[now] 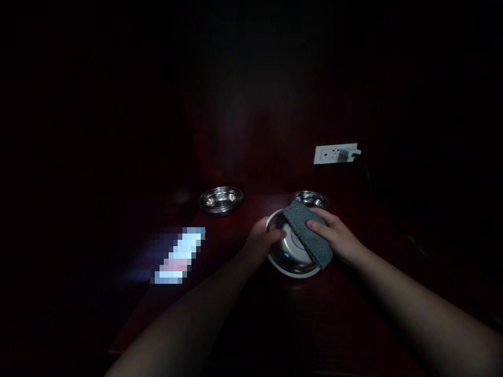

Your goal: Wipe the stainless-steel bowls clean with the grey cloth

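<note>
A shiny metal bowl point(291, 252) is held up in front of me, tilted so its inside faces me. My left hand point(262, 241) grips its left rim, the thumb reaching over the edge onto the inner wall. At the bowl's right side, my right hand point(334, 235) clasps a folded grey-green cloth point(308, 233), thumb on top. The cloth lies across the right part of the bowl and over its rim. The fingers of my right hand are partly hidden behind cloth and bowl.
Stacked metal bowls point(220, 200) stand at the back left of the dark red table point(255, 209). Another metal bowl point(312, 199) sits just behind my hands. A lit, pixelated screen point(178, 256) lies to the left. A wall socket point(336, 153) holds a plug with a cable point(367, 173).
</note>
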The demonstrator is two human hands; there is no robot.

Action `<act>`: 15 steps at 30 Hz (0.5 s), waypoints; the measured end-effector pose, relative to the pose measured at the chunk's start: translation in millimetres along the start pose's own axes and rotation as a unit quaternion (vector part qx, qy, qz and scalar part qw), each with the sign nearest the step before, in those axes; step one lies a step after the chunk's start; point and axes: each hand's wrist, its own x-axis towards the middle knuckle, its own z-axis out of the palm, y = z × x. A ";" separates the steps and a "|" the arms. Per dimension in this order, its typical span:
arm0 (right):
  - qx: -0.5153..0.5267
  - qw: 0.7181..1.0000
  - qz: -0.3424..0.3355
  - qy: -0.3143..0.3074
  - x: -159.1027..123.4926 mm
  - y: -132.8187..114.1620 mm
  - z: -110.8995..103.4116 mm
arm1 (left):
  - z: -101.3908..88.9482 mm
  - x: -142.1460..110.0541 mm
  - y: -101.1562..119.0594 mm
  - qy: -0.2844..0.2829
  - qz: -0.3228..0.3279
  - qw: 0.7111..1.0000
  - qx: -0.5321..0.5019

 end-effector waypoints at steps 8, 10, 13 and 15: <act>0.007 1.000 0.013 -0.025 0.6 -4.3 -1.9 | 0.1 -0.3 3.4 -0.029 -0.032 0.999 0.010; 0.017 1.000 0.018 -0.019 -0.3 -4.4 -1.1 | 1.2 -0.3 3.0 -0.024 -0.032 0.999 0.005; 0.055 0.998 0.026 0.015 -1.1 -3.6 0.7 | 4.5 -0.1 2.5 -0.039 -0.020 0.998 -0.033; 0.077 0.996 0.020 0.050 -0.5 -2.7 1.7 | 6.7 0.1 2.4 -0.036 -0.011 0.997 -0.072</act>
